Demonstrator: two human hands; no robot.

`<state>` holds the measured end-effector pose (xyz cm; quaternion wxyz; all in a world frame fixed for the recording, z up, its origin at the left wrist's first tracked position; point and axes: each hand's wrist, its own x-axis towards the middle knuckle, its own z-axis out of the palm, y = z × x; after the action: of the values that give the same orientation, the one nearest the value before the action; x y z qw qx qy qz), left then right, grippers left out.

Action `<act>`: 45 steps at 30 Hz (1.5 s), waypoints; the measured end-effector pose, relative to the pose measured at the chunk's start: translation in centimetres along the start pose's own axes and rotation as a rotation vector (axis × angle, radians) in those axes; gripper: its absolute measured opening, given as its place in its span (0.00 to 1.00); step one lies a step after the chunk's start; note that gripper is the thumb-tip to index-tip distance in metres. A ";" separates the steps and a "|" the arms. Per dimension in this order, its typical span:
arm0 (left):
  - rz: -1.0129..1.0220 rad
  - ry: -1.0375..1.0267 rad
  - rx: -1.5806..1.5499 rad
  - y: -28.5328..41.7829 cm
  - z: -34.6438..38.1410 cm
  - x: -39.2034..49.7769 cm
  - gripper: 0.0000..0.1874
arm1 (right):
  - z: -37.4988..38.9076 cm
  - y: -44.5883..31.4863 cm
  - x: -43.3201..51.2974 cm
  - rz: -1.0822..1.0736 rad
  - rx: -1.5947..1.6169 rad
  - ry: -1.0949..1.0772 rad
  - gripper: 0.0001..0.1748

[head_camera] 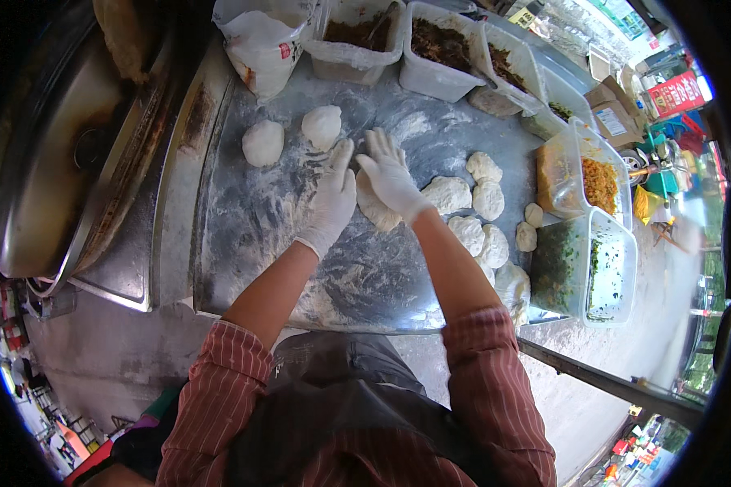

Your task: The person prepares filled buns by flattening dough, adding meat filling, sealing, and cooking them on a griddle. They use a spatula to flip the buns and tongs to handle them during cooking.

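Observation:
A flattened piece of dough (377, 210) lies on the floured metal worktop (365, 286) between my gloved hands. My right hand (393, 176) rests flat over its upper right part, fingers extended and hiding some of it. Along the dough's left edge is my left hand (332, 195), held on its side with the fingers pointing away from me; whether it touches the dough I cannot tell. Two rounded dough pieces, one at the left (263, 143) and one nearer my fingertips (322, 128), sit beyond my left hand. Right of my right hand are several more lumps, including a wide dough piece (448, 195).
Plastic tubs of fillings line the far and right edges, among them a dark filling tub (441, 82), an orange filling tub (560, 176) and a tub with chopped greens (560, 268). A white sack (262, 55) stands at the back left. A large metal pan (49, 182) is at the left.

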<state>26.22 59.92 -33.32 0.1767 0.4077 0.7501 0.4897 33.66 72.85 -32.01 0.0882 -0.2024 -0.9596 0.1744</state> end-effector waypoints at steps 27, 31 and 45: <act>-0.019 0.081 0.301 1.5 -6.8 8.0 0.23 | -1.8 0.5 -5.3 -0.174 -0.092 -0.074 0.44; -0.192 0.124 0.493 -1.2 -7.5 13.3 0.26 | -1.4 1.3 -3.7 0.107 0.552 -0.255 0.40; -0.246 -0.003 0.711 1.7 -4.8 -3.7 0.33 | -3.3 -2.7 -3.3 0.049 0.633 0.193 0.14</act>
<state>25.99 54.49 -30.09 0.0827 0.3509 0.9165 0.1735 36.50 70.12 -28.30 0.2329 -0.2038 -0.8399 0.4458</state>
